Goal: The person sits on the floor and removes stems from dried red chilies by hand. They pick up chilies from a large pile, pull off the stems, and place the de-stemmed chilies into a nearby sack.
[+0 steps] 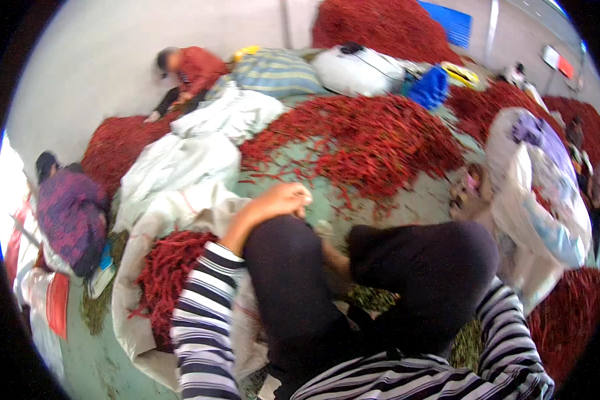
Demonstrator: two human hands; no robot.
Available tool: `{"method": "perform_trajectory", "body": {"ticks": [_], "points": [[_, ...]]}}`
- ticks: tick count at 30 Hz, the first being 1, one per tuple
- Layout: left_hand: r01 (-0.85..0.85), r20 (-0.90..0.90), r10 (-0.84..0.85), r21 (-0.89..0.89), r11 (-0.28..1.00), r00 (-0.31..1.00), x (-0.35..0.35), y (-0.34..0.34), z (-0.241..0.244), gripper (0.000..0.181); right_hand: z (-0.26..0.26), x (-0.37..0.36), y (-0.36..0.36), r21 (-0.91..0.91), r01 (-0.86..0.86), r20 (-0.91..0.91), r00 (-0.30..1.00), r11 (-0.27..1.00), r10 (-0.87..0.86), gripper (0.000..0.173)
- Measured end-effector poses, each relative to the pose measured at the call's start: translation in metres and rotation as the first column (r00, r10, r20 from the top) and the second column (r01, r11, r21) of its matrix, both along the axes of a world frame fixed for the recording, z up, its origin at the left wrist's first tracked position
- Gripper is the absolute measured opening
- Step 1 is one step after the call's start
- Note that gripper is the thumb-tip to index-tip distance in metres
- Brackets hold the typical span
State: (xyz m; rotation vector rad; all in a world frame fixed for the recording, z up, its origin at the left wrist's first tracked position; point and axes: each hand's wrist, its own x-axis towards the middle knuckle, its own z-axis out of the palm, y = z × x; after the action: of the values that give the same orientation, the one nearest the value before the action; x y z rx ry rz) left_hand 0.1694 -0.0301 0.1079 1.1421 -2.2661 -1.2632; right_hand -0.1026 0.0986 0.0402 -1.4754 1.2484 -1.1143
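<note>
My left hand [282, 200] rests over my raised knee, its fingers curled; whether anything small is in it cannot be made out. Red dried chilli peppers [375, 145] lie heaped on the green floor just beyond it. Beside my left forearm stands an open white woven sack [130, 320] with red chillies [172, 280] inside. My right hand is hidden behind my other leg; only the striped sleeve [505, 320] of that arm shows.
White sacks [200, 155] lie at the left, near two seated people [195, 70] [72, 215]. Larger chilli heaps [380, 30] are against the wall. A white bag [525, 215] stands at the right beside another chilli heap [570, 310]. Green stems [372, 298] lie beneath my legs.
</note>
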Motion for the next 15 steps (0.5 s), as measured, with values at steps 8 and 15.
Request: {"method": "perform_trajectory", "body": {"ticks": [8,15], "points": [[0.521,0.767,-0.111,-0.315,0.793,0.632,-0.150,-0.003,0.007,0.024,0.021,-0.110,0.056,-0.101,0.207,-0.060,0.975,0.973,-0.213,0.028],[0.313,0.378,-0.310,0.054,0.948,0.872,-0.216,0.061,-0.167,0.028,0.023,-0.133,0.073,-0.137,0.275,0.016,0.961,0.952,-0.275,0.029]]}}
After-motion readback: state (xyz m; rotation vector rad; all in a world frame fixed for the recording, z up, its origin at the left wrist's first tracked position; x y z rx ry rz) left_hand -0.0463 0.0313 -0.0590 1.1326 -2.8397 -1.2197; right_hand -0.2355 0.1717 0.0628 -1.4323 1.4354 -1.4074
